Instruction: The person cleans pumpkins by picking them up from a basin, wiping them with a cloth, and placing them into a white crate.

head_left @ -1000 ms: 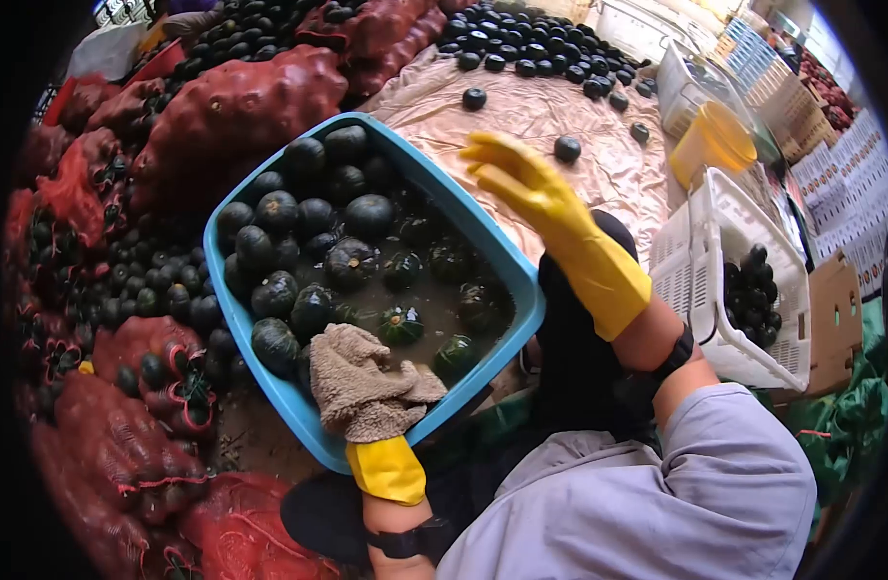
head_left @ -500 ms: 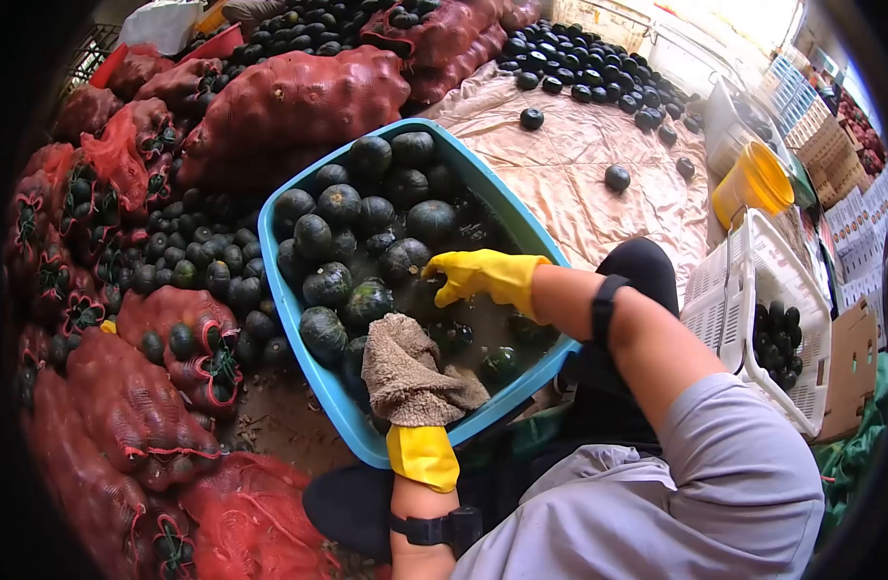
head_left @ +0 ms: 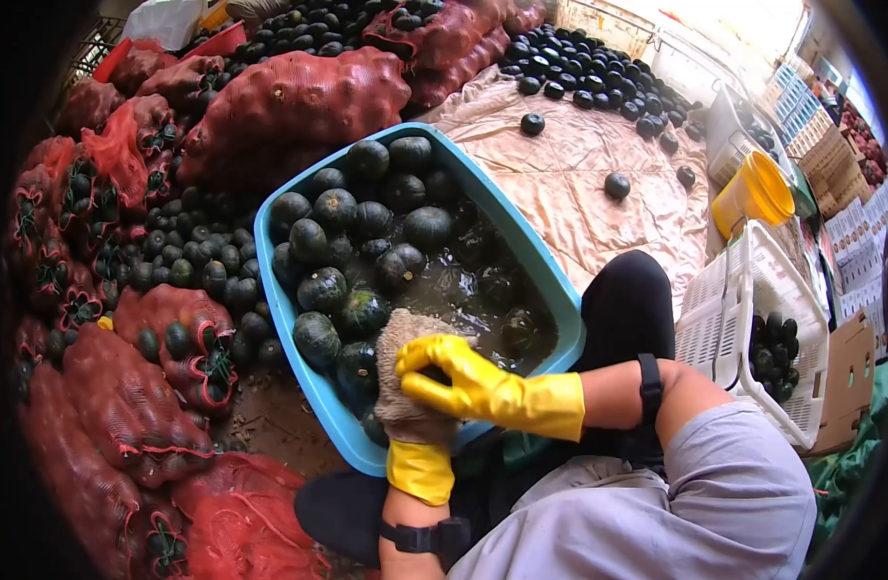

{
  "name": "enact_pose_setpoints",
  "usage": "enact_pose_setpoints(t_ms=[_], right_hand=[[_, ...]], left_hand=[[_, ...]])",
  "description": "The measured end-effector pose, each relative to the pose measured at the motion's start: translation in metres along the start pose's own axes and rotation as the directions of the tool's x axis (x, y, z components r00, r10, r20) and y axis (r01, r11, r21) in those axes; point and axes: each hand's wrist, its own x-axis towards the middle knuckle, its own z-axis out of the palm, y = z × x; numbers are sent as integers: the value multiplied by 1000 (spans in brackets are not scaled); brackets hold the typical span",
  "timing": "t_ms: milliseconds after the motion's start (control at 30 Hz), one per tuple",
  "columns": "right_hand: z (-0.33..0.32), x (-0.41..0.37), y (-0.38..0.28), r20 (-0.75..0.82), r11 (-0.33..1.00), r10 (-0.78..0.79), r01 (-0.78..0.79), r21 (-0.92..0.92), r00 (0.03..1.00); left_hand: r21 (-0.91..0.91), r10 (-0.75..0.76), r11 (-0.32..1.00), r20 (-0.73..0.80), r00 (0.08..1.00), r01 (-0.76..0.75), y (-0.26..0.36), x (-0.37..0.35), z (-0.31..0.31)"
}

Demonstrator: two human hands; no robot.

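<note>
In the head view, a blue tub holds murky water and several dark green squashes. A brown, rough-textured cloth covers my left hand at the tub's near edge, and its yellow glove cuff shows below. The left fingers are hidden under the cloth. My right hand, also in a yellow rubber glove, lies against the cloth. Its fingers are curled over, with a dark gap between thumb and forefinger. Whatever may sit beneath that palm is hidden.
Red mesh sacks crowd the left side, and a large full sack lies behind the tub. Squashes lie on a pale sheet at the back. To the right stand a white crate and a yellow bucket.
My right hand has drawn back from the squashes in the water to the cloth on my left hand. The cloth has shifted, and more rippling water shows.
</note>
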Motion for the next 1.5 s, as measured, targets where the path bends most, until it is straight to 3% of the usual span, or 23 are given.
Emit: enact_pose_setpoints(t_ms=[67,133,200,267,333,433,467,533,600,700,800,867,900,933,967,1033,1100,1200,1233,1300,1333,1400,1500], right_hand=[[-5,-2,3,-57,963,-240,230,-143,969],[1,5,35,-283,973,28,-90,-211,959],[7,10,53,-401,944,182,-274,-185,898],[0,-1,-5,-148,989,-84,64,-136,985],[26,11,9,-256,997,32,-14,73,966],[-3,16,12,-191,974,159,-185,-130,969],[16,6,3,-285,932,-107,-3,-363,953],[9,3,-3,-114,951,-149,110,-289,982],[1,0,-15,-11,996,27,-26,83,1000],[9,7,2,-218,786,409,-220,578,886],[6,8,30,-260,922,301,-210,325,918],[-32,13,14,227,924,115,-20,-383,967],[-34,20,-10,313,896,314,-171,-410,896],[-36,20,-14,316,905,352,-234,-354,881],[-37,21,-16,319,909,385,-296,-294,866],[-31,19,-18,259,862,499,-444,-244,827],[-35,23,-17,299,766,620,-643,-26,726],[-6,3,12,261,233,797,-676,699,545],[-3,-1,18,143,418,798,-709,569,585],[-11,-5,20,16,769,602,-585,258,798],[-21,6,5,11,783,610,-601,-160,792],[-30,17,6,183,875,358,-261,-407,915],[-32,9,-3,306,915,261,-134,-381,915]], left_hand=[[294,35,954,63,997,-51,5,0,2],[831,-137,539,-72,988,135,28,-3,43],[150,-44,988,52,998,36,31,8,-11],[299,-18,952,267,963,-65,26,13,-23],[312,61,945,114,992,-94,5,-5,4],[47,29,998,21,999,-30,2,6,11],[-27,30,999,23,999,-29,-2,12,14],[-9,187,982,15,982,-187,-1,11,-27],[-141,77,986,-63,995,-85,-1,5,-30],[-427,-292,885,-201,935,185,1,-7,9],[-434,-438,848,-248,864,305,7,-13,15],[-249,-281,945,-291,915,211,3,-15,-5],[-187,-146,979,-338,930,86,0,-11,-15],[-115,-9,993,-379,926,-38,-3,-7,-24],[-577,-287,807,-196,938,126,-6,-8,-17],[-741,-370,641,-70,926,200,-17,-18,0],[-480,-245,870,-216,945,116,-29,-31,17],[-615,-427,733,-84,900,291,-22,-28,51],[-754,-567,567,-65,821,331,-19,-29,65],[-670,-580,659,-165,798,341,3,-14,29],[-517,-465,803,-235,854,295,0,-15,20],[-223,-254,958,-356,899,182,-4,-17,2],[-488,-202,872,-280,938,42,-15,-22,-10]])
